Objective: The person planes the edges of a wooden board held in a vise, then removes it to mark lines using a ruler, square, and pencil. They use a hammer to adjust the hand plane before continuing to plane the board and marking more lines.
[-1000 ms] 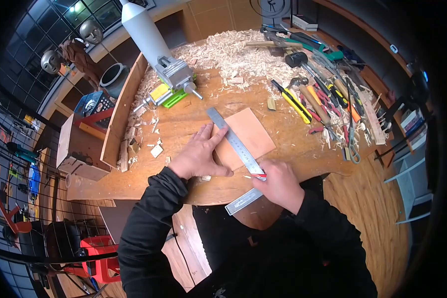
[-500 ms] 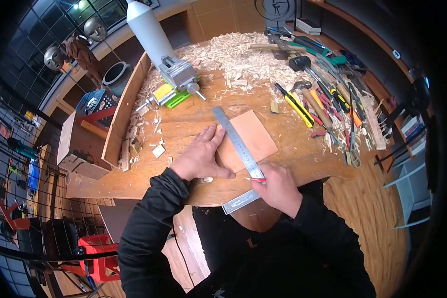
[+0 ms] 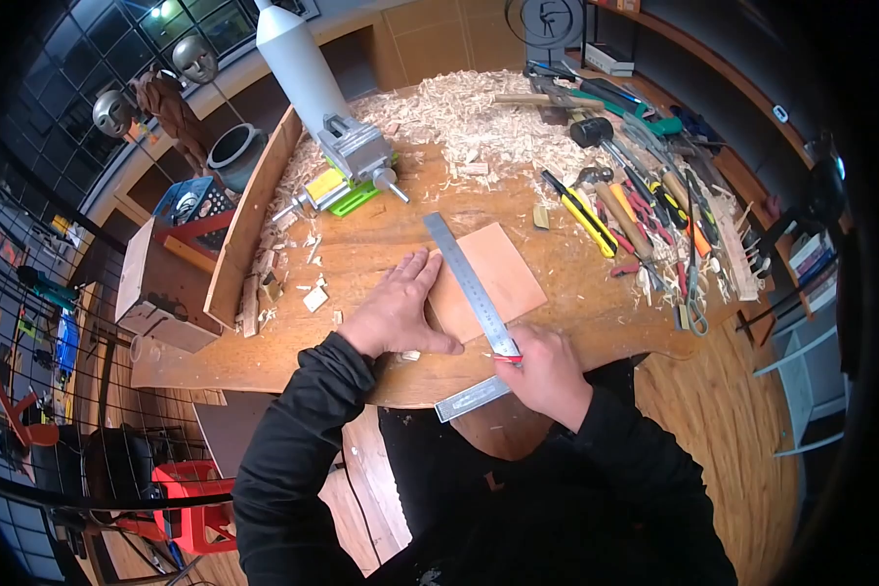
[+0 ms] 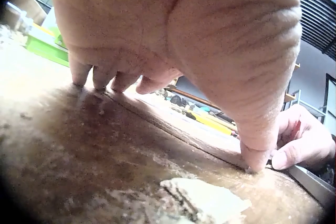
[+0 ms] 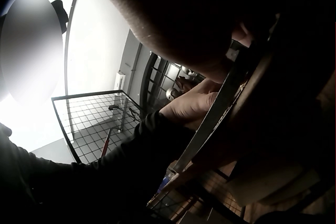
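A metal try square lies with its ruled blade (image 3: 466, 276) across a square tan sheet (image 3: 503, 273); its thick stock (image 3: 472, 398) is at the table's front edge. My left hand (image 3: 397, 308) rests spread on the sheet's left edge, fingertips and thumb down; the left wrist view shows the fingers (image 4: 123, 79) pressing there. My right hand (image 3: 549, 371) curls round the square's corner, with a small red thing (image 3: 508, 359) pinched at the fingertips. What that red thing is, I cannot tell. The right wrist view is dark, with the stock (image 5: 202, 129) below the hand.
Wood shavings (image 3: 459, 117) cover the table's back. A vise (image 3: 356, 151) on a green base stands at the back left beside a wooden board (image 3: 254, 225). Knives, a mallet (image 3: 592, 132) and other tools lie at the right. Small wood chips (image 3: 315, 298) lie left of my left hand.
My left index finger has drawn back from the blade to the sheet's edge. My right hand and the red thing have moved slightly down along the blade. The head view has shifted a little.
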`<state>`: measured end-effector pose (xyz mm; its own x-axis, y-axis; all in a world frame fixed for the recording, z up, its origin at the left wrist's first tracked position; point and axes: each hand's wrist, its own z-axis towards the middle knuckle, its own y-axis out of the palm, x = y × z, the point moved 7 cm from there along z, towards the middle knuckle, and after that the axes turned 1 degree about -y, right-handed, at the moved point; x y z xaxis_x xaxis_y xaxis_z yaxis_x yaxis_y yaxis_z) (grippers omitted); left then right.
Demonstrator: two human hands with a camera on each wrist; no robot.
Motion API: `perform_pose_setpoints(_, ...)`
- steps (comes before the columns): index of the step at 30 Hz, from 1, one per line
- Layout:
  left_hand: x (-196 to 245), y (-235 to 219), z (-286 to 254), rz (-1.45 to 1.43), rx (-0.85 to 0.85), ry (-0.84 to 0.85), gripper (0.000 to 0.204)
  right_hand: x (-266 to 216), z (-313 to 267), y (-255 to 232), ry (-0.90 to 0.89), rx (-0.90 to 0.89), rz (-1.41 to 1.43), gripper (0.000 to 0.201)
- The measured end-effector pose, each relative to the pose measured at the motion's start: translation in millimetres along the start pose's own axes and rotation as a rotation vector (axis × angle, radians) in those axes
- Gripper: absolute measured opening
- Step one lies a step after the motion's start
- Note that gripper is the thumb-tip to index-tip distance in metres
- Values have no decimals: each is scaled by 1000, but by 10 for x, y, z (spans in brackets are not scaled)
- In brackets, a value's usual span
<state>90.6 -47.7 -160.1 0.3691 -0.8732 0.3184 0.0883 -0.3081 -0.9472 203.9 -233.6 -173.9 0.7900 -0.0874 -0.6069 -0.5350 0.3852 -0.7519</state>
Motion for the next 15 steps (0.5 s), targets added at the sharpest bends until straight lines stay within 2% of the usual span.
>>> perform_pose_setpoints(10,-36,4,-1,-20,3,5,141,30,9,-47,-7,25,31,27)
perform_pose_setpoints(14,-85,-49,-71,-31,-54,47,132,130,-43,-207,-12,20,61,18)
perform_pose_setpoints(15,-109,-53,-96,-43,-71,57,128,157,-61,-274,-45,7,94,23)
